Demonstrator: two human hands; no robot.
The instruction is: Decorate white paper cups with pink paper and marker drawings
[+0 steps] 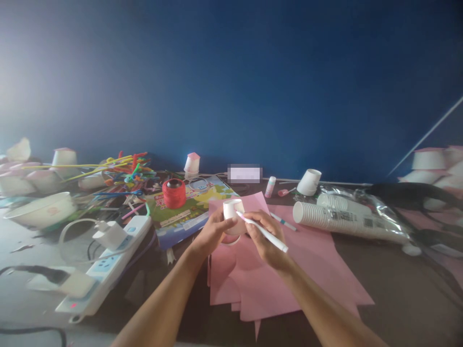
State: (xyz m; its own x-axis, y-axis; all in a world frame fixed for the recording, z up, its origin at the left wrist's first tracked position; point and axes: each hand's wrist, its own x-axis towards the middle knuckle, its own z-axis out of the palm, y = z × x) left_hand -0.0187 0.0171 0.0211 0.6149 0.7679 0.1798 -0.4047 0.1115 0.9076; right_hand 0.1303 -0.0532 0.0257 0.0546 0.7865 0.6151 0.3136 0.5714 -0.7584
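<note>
In the middle of the head view, my left hand (213, 231) is wrapped round the left side of a white paper cup (231, 208). A white marker (266, 233) is pinched in my right hand (265, 236), its pinkish tip at the cup's right side. Sheets of pink paper (275, 284) lie under both hands, some with curved cut edges. Just below the cup, a round rim shows on the paper, partly hidden by my hands.
To the left are a power strip (108, 262), a bowl (41, 211), pipe cleaners (126, 168) and red yarn (174, 193) on a colourful booklet (195, 202). Stacked paper cups (343, 219) lie right, near an upturned cup (309, 182) and a glue stick (270, 187).
</note>
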